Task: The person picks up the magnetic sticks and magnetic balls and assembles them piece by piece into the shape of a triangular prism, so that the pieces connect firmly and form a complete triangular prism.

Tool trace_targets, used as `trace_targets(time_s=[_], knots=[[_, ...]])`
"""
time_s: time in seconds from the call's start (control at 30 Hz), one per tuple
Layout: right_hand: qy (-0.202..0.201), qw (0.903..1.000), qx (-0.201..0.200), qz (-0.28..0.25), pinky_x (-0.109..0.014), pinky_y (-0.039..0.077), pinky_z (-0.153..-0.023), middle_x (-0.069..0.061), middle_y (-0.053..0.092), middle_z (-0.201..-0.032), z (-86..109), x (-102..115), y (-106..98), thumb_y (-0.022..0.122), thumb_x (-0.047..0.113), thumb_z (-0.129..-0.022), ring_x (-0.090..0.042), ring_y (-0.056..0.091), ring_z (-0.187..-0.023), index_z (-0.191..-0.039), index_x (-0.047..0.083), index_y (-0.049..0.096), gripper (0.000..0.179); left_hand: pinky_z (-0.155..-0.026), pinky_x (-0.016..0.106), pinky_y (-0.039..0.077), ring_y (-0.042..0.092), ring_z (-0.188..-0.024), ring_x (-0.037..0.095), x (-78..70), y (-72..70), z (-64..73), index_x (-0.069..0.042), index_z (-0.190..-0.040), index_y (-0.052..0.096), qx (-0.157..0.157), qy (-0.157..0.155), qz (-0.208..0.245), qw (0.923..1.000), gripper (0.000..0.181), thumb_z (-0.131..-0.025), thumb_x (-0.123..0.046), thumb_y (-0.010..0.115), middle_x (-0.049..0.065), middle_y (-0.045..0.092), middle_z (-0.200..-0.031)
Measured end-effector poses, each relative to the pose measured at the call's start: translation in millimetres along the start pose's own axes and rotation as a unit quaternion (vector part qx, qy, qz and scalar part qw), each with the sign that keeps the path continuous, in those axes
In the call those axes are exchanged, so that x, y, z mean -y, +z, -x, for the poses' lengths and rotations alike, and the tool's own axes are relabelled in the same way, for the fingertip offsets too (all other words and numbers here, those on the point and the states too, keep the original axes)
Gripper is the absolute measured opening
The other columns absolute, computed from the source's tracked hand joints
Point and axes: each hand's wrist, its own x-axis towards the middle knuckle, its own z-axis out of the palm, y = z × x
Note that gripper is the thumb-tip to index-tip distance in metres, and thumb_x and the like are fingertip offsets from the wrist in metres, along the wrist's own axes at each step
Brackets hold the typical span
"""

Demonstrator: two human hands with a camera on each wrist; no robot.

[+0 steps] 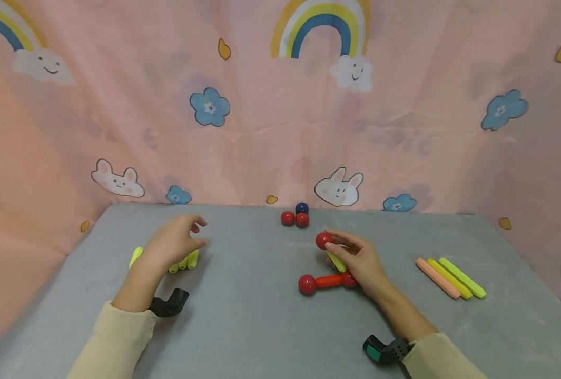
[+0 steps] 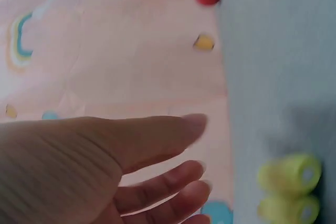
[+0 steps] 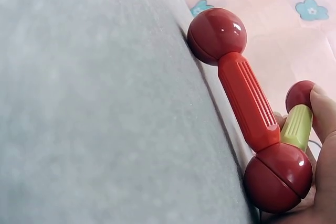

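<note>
My right hand (image 1: 364,263) pinches a red ball (image 1: 322,240) between thumb and fingers. That ball caps one end of a yellow-green rod (image 1: 336,261). The rod's other end meets a second red ball (image 3: 278,178), from which an orange-red rod (image 3: 247,100) runs to a third red ball (image 3: 217,35). Together they form an angled piece low over the table. My left hand (image 1: 172,243) hovers with loosely bent fingers and holds nothing. Beneath it lie several yellow-green rods (image 1: 192,259), partly hidden by the hand and wrist.
Two red balls (image 1: 287,218) and a dark blue ball (image 1: 302,208) sit at the back of the grey table (image 1: 242,316). Off to the right, an orange rod (image 1: 438,278), a yellow rod (image 1: 449,279) and a green rod (image 1: 462,277) lie side by side. A pink printed curtain (image 1: 261,147) hangs behind.
</note>
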Motion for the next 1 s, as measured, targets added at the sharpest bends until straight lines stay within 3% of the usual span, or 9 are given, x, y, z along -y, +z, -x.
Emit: trace_targets(time_s=[0.17, 0.33, 0.6, 1.0], knots=[[0.006, 0.9999, -0.004, -0.013, -0.025, 0.061, -0.08, -0.01, 0.064, -0.128, -0.1, -0.3, -2.0, 0.068, 0.022, -0.098, -0.012, 0.07, -0.099, -0.139, 0.004, 0.06, 0.045, -0.095, 0.056, 0.052, 0.063, -0.113, 0.04, 10.6, -12.0, 2.8, -0.001, -0.131, 0.061, 0.017, 0.008, 0.012, 0.9997, 0.044, -0.092, -0.018, 0.072, 0.024, 0.066, -0.125], [0.004, 0.9999, -0.002, -0.012, -0.026, 0.061, -0.081, -0.014, 0.064, -0.128, -1.5, -0.7, -0.7, 0.068, 0.022, -0.098, -0.012, 0.07, -0.101, -0.139, 0.004, 0.06, 0.045, -0.089, 0.052, 0.054, 0.064, -0.103, 0.036, 14.4, -12.9, 4.6, 0.0, -0.125, 0.065, 0.028, 0.007, 0.001, 0.9996, 0.044, -0.087, -0.017, 0.076, 0.023, 0.069, -0.116], [0.013, 0.9999, -0.007, -0.007, -0.026, 0.061, -0.081, -0.014, 0.062, -0.132, -1.7, -1.8, -1.6, 0.07, 0.027, -0.097, -0.01, 0.069, -0.101, -0.139, 0.008, 0.06, 0.047, -0.079, 0.046, 0.055, 0.063, -0.091, 0.03, 10.2, -0.7, 5.4, 0.003, -0.121, 0.066, 0.036, -0.032, -0.036, 0.9982, 0.044, -0.081, -0.011, 0.08, 0.021, 0.069, -0.107], [0.014, 0.9999, -0.007, -0.001, -0.023, 0.06, -0.082, -0.018, 0.059, -0.142, -1.9, -1.7, -1.7, 0.069, 0.027, -0.097, -0.005, 0.067, -0.103, -0.139, 0.008, 0.06, 0.047, -0.077, 0.044, 0.053, 0.06, -0.088, 0.028, 2.3, 18.1, 3.1, -0.001, -0.111, 0.072, 0.022, -0.017, -0.085, 0.996, 0.032, -0.081, -0.009, 0.08, 0.016, 0.071, -0.106]])
